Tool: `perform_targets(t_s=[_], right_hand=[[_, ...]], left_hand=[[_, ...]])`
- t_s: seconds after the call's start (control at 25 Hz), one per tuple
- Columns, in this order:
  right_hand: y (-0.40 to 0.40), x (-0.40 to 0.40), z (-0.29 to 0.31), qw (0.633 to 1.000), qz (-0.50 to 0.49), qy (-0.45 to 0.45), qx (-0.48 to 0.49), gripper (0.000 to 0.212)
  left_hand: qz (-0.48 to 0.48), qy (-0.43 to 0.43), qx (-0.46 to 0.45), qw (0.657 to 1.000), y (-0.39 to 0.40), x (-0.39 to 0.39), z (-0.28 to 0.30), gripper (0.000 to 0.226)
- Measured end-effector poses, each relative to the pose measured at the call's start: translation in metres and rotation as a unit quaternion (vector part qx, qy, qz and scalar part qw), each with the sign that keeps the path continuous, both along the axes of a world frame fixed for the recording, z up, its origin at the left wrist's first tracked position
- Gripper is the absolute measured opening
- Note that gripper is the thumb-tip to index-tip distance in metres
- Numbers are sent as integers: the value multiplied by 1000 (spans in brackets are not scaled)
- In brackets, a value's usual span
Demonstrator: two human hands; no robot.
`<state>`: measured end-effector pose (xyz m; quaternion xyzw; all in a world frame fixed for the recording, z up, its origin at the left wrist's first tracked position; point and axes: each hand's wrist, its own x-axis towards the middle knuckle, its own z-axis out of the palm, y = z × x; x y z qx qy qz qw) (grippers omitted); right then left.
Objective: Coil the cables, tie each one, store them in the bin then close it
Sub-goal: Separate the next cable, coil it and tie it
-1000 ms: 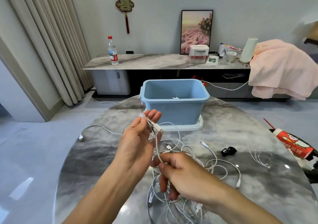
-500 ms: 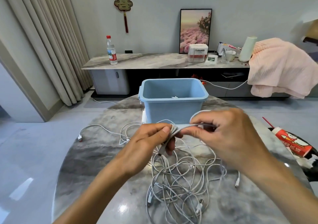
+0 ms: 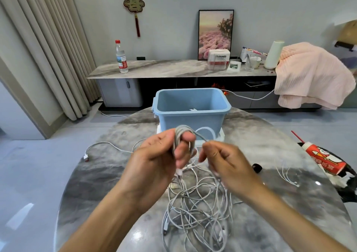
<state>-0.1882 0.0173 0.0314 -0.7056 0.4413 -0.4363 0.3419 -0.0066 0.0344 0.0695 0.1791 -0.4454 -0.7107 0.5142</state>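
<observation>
Two hands at work just in front of the blue bin (image 3: 191, 108). Left hand (image 3: 156, 155): fingers (image 3: 186, 145) curled through a small coil (image 3: 182, 135) of white cable, acting as a former so the loops keep one size. Right hand (image 3: 222, 160) pinches the free run beside the coil, likely feeding the next turn. Loose cable heap (image 3: 197, 209) lies on the worktop (image 3: 100, 174) nearer the person than the bin. Bin open, placed close, probably for a short drop; coil not yet tied
</observation>
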Motion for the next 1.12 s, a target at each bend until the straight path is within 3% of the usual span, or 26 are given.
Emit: perform_targets(t_s=[0.12, 0.2, 0.24, 0.28, 0.36, 0.4, 0.44, 0.52, 0.6, 0.68, 0.72, 0.8, 0.88, 0.96, 1.04, 1.12], right_hand=[[27, 34, -13, 995, 30, 8, 93, 30], [42, 51, -8, 992, 45, 76, 95, 17], [48, 54, -1, 987, 57, 123, 86, 10], [53, 53, 9, 979, 60, 177, 80, 5], [56, 43, 35, 959, 44, 280, 22, 6], [53, 34, 46, 946, 21, 322, -32, 7], [48, 23, 54, 934, -17, 344, -93, 11], [33, 1, 60, 908, -87, 358, -202, 21], [17, -15, 51, 882, -85, 400, -234, 20], [5, -22, 29, 857, -53, 456, -237, 23], [0, -26, 19, 854, -58, 462, -232, 37], [-7, -30, 12, 885, -109, 405, -203, 50], [-8, -30, 13, 922, -156, 323, -144, 40], [-7, -29, 17, 903, -216, 332, -165, 29], [-7, -32, 17, 876, -241, 360, -214, 32], [-6, -34, 20, 886, -209, 343, -232, 33]], left_hand=[[108, 116, 80, 984, -15, 12, 2, 32], [189, 74, 77, 976, -26, 19, -2, 29], [234, -10, 30, 972, -27, 22, -5, 27], [282, -148, -66, 946, -27, 23, -11, 25], [306, -409, -290, 809, -22, 26, -21, 19], [284, -471, -359, 754, -20, 24, -21, 20], [243, -490, -375, 748, -18, 23, -18, 23], [160, -481, -377, 775, -14, 24, -10, 29], [146, -512, -413, 739, -14, 23, -4, 26], [199, -523, -434, 706, -15, 25, -5, 26], [231, -524, -427, 700, -17, 26, -6, 27], [279, -519, -419, 690, -20, 28, -5, 28], [310, -520, -410, 683, -20, 28, -5, 26], [342, -526, -387, 676, -24, 32, -7, 25], [361, -535, -371, 668, -26, 35, -10, 25], [379, -540, -359, 660, -27, 37, -11, 29]])
